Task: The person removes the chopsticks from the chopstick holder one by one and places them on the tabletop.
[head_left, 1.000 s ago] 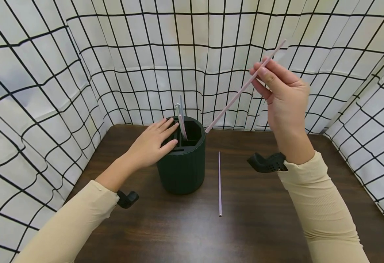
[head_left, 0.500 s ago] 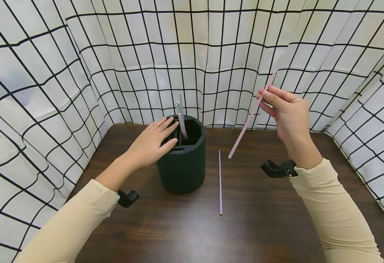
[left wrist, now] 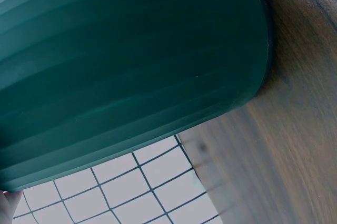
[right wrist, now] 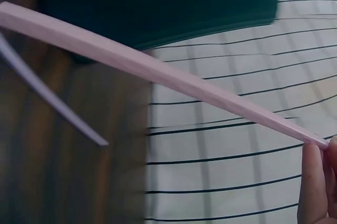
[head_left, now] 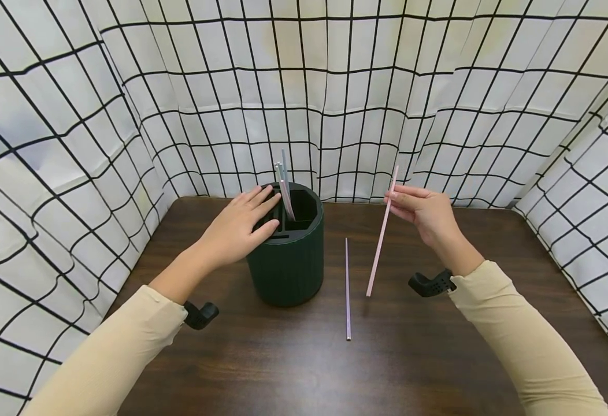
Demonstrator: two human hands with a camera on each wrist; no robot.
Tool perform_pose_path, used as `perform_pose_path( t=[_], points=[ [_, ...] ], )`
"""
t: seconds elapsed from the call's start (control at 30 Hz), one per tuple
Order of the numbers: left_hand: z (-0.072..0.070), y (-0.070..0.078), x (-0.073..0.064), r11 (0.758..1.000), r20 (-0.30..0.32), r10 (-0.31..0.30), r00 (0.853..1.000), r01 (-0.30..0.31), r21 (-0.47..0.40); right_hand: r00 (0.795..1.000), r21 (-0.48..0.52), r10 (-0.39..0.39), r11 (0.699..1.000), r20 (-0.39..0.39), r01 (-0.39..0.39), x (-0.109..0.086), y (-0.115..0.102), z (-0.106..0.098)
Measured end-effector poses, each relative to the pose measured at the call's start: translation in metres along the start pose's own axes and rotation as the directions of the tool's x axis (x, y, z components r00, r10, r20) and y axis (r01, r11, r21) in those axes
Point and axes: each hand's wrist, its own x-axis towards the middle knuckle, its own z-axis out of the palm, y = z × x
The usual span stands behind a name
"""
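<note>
My right hand [head_left: 422, 211] pinches a thin pink stick [head_left: 380, 245] near its upper end. The stick slants down to the left, its low end close over the table. Left of it a slim purple stick [head_left: 348, 289] lies on the wood, pointing away from me. My left hand [head_left: 238, 227] rests with spread fingers on the top of a dark green, ribbed, round holder [head_left: 288, 271]. Dividers split the holder inside, and several pale sticks [head_left: 285, 190] lean upright in it. In the left wrist view the holder's side [left wrist: 131, 61] fills most of the picture.
The dark brown wooden table [head_left: 283, 370] is bounded at the back and sides by white cloth [head_left: 361, 127] with a black grid. A black wrist mount [head_left: 431, 284] juts from the right cuff, another wrist mount [head_left: 201, 315] from the left.
My right hand has come down towards the table with the pink stick, which now stands steeper beside the purple one. The left hand stays on the holder.
</note>
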Motion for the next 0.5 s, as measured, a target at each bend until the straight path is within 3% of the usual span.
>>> perform_pose_path(
  t=[0.2,0.5],
  points=[
    [0.000,0.000,0.001,1.000,0.006,-0.001,1.000,0.001,0.010,0.989,-0.067,0.147,0.987,0.000,-0.147,0.007,0.032,-0.008],
    [-0.001,0.000,0.001,1.000,0.011,-0.003,1.000,0.003,0.006,0.968,-0.127,0.251,0.960,-0.001,-0.249,0.017,0.070,-0.016]
  ],
)
